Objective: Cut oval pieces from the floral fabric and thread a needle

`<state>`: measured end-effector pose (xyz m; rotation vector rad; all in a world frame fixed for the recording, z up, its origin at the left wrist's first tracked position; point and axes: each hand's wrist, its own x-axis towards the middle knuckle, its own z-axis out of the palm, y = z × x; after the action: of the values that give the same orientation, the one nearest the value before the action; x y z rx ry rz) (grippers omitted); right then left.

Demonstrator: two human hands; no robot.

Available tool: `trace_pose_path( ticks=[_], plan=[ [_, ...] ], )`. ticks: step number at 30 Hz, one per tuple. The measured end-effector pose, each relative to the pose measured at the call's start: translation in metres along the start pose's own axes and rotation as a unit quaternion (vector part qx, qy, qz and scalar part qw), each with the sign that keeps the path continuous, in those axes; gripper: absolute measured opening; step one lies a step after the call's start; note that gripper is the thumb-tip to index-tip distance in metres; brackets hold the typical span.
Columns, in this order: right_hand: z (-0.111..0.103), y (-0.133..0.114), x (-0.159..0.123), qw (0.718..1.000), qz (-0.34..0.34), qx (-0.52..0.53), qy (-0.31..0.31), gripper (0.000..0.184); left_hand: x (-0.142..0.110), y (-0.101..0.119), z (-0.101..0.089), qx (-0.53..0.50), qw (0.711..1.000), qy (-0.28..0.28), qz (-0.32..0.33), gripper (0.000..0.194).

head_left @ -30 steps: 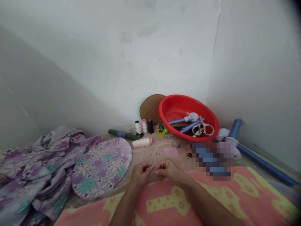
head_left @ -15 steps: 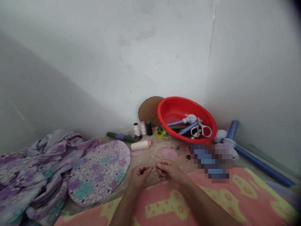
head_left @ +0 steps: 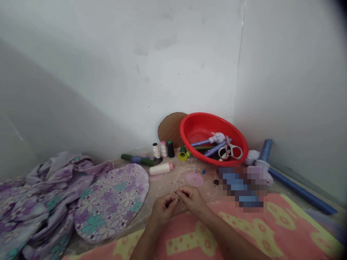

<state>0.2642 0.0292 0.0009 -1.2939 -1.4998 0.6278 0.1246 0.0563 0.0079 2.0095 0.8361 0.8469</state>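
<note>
My left hand [head_left: 162,208] and my right hand [head_left: 190,198] meet fingertip to fingertip low in the middle, above the edge of a pink and yellow towel [head_left: 244,234]. Both hands are curled into pinches on something too small to make out, perhaps a thread or needle. A round floral cloth disc [head_left: 114,198] lies just left of my left hand. A small pink felt circle [head_left: 194,178] lies on the floor just beyond my right hand.
A red basin [head_left: 200,126] with scissors [head_left: 230,150] and purple handled items stands in the wall corner. Several thread spools [head_left: 163,148] and a white spool [head_left: 161,168] lie before it. Crumpled floral fabric [head_left: 35,202] fills the left. A blue pole [head_left: 295,187] runs along the right wall.
My hands have drawn closer together, the fingertips now touching. The view has shifted slightly, with the scene sliding left and down.
</note>
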Motion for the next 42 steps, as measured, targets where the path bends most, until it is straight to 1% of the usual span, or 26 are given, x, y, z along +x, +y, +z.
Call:
trace_pose_path(
  ticks=[3, 6, 8, 11, 17, 20, 23, 28, 32, 33, 35, 36, 38, 39, 42],
  plan=[
    [-0.002, 0.003, -0.003, 0.990, -0.056, -0.128, -0.019, 0.022, -0.002, 0.003, -0.005, 0.072, 0.997, 0.032, 0.012, 0.029],
    [-0.003, 0.004, -0.004, 0.977, -0.071, -0.196, -0.051, 0.023, -0.004, 0.007, -0.008, 0.170, 0.984, 0.048, 0.012, 0.028],
    [-0.004, 0.005, -0.003, 0.976, -0.069, -0.197, -0.068, 0.023, -0.005, 0.009, -0.008, 0.229, 0.972, 0.049, 0.018, 0.028],
    [-0.005, 0.004, -0.003, 0.982, -0.049, -0.167, -0.081, 0.024, -0.005, 0.007, -0.007, 0.284, 0.957, 0.052, 0.030, 0.028],
    [-0.009, 0.000, -0.002, 0.984, -0.026, -0.150, -0.091, 0.022, -0.006, 0.004, -0.004, 0.343, 0.934, 0.064, 0.074, 0.027],
    [-0.009, 0.004, -0.001, 0.985, -0.027, -0.138, -0.105, 0.020, -0.007, 0.005, -0.004, 0.356, 0.928, 0.071, 0.090, 0.026],
    [-0.008, 0.010, -0.001, 0.988, -0.024, -0.091, -0.124, 0.020, -0.007, 0.005, -0.004, 0.338, 0.935, 0.070, 0.082, 0.026],
    [-0.007, 0.013, -0.002, 0.988, 0.005, -0.010, -0.151, 0.022, -0.006, 0.002, -0.003, 0.285, 0.955, 0.074, 0.037, 0.028],
    [-0.006, 0.012, -0.003, 0.989, 0.026, 0.014, -0.143, 0.018, -0.004, 0.002, -0.003, 0.226, 0.972, 0.069, 0.009, 0.028],
    [-0.006, 0.012, -0.003, 0.989, 0.035, 0.020, -0.141, 0.019, -0.004, 0.003, -0.002, 0.196, 0.978, 0.068, 0.000, 0.028],
    [-0.006, 0.010, -0.003, 0.988, 0.056, 0.044, -0.139, 0.019, -0.003, 0.002, -0.001, 0.093, 0.993, 0.069, -0.029, 0.027],
    [-0.006, 0.009, -0.002, 0.986, 0.065, 0.062, -0.137, 0.018, -0.002, 0.002, 0.000, 0.033, 0.996, 0.069, -0.047, 0.027],
    [-0.007, 0.006, -0.002, 0.983, 0.085, 0.102, -0.129, 0.016, 0.000, 0.000, 0.002, -0.062, 0.993, 0.065, -0.080, 0.027],
    [-0.007, 0.004, -0.002, 0.981, 0.095, 0.119, -0.123, 0.015, 0.001, 0.000, 0.003, -0.089, 0.990, 0.064, -0.092, 0.029],
    [-0.007, 0.000, -0.002, 0.977, 0.115, 0.142, -0.106, 0.014, 0.002, 0.000, 0.006, -0.122, 0.984, 0.065, -0.112, 0.033]
  ],
)
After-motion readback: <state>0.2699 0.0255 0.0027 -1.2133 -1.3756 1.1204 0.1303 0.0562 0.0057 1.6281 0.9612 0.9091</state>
